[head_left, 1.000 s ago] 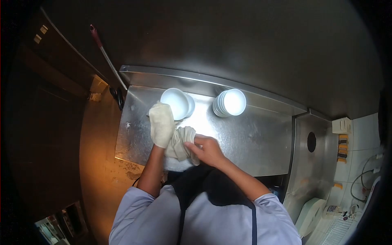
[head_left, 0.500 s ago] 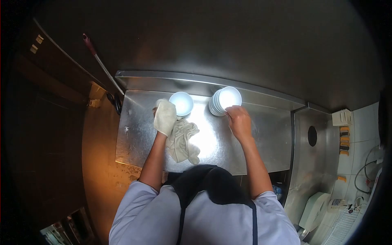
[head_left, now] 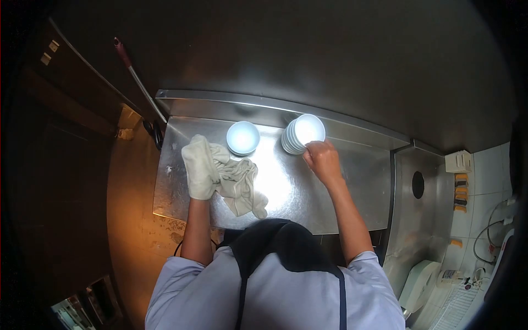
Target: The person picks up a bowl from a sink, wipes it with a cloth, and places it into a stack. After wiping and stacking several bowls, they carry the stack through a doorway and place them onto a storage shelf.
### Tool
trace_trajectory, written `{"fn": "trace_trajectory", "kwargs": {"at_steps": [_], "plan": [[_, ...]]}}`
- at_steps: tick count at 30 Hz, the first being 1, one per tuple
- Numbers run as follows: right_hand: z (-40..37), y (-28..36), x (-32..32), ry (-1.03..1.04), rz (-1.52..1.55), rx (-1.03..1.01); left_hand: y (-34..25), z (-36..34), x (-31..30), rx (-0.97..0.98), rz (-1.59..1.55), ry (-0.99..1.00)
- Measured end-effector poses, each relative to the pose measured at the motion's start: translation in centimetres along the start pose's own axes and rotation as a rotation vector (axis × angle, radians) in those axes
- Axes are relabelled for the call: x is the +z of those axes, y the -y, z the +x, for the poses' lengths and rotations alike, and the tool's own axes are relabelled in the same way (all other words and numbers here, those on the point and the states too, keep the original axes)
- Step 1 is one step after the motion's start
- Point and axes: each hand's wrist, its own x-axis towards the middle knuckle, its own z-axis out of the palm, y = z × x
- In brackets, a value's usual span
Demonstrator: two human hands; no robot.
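Observation:
A pale cream cloth [head_left: 201, 168] drapes over my left hand, hiding the fingers; it stays with the hand, and its crumpled length trails over the steel table [head_left: 352, 192] to the right. Just beyond the cloth sits a short stack of white bowls [head_left: 243, 137]. To its right stands a taller, leaning stack of white bowls [head_left: 287, 142]. My right hand [head_left: 323, 159] is closed on the near rim of the top bowl [head_left: 309, 128], with the thumb and fingers pinched together there. That bowl still rests on the stack, its inside facing up.
A raised steel ledge [head_left: 236, 99] runs along the table's back edge. A long-handled tool with a dark red grip [head_left: 122, 52] leans at the back left. To the right is a steel counter with a dark round hole [head_left: 418, 185]. Yellow-and-black items [head_left: 461, 192] line the tiled wall.
My left hand has moved left, away from the short bowl stack, and the cloth now covers it more fully. My right hand stays at the rim of the top bowl.

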Motion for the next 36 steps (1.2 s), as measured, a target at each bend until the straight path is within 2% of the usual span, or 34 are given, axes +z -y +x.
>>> {"fn": "trace_trajectory", "kwargs": {"at_steps": [6,8,10,12,14,15,18,20,21,22,24,27,30,32,34,36], "plan": [[-0.3,0.4,0.9,-0.153,0.002,-0.002,-3.2,-1.7,4.0,-0.143,0.183,0.149],[-0.3,0.9,0.2,-0.207,-0.018,-0.024,-4.7,-2.4,5.9,0.088,0.399,0.239],[-0.1,2.0,-1.1,-0.24,-0.021,-0.046,-4.6,-3.0,6.9,-0.008,0.109,0.28],[0.1,3.9,-2.9,-0.252,-0.01,-0.061,-3.0,-3.6,7.2,-0.425,-0.692,0.255],[-0.5,5.7,-3.4,-0.167,0.109,-0.149,1.9,-4.6,6.7,-0.161,-0.045,0.371],[-0.5,6.7,-3.7,-0.127,0.167,-0.191,2.3,-4.8,7.0,-0.07,0.185,0.417],[1.0,11.2,-5.5,-0.137,0.376,-0.097,-1.6,-5.2,9.2,0.134,0.685,0.5],[0.5,12.2,-3.4,-0.147,0.831,0.152,-4.3,-5.2,10.0,-0.054,0.209,0.478],[-0.1,12.4,-2.1,-0.034,0.982,0.21,-5.0,-5.0,9.9,-0.292,-0.404,0.428],[-0.6,12.6,-0.9,0.075,1.121,0.285,-5.8,-4.8,9.8,-0.512,-1.014,0.284],[-2.4,12.8,1.6,0.538,1.223,0.287,-6.9,-3.8,8.4,-0.421,-1.015,0.136],[-5.0,12.9,3.7,0.795,1.113,0.272,-9.5,-1.7,4.5,-0.178,-0.932,-0.008],[-7.7,10.3,4.1,0.74,1.15,0.446,-13.3,0.0,0.0,0.024,-0.887,-0.058],[-7.0,9.8,0.2,0.596,1.249,0.579,-14.7,0.1,-1.6,0.072,-0.878,-0.031],[-4.4,10.7,-4.5,0.43,1.27,0.609,-14.9,-0.5,-1.2,0.046,-0.875,0.033],[-1.2,12.7,-8.0,0.087,1.202,0.231,-14.0,-1.5,0.9,-0.041,-0.892,0.128]]}}
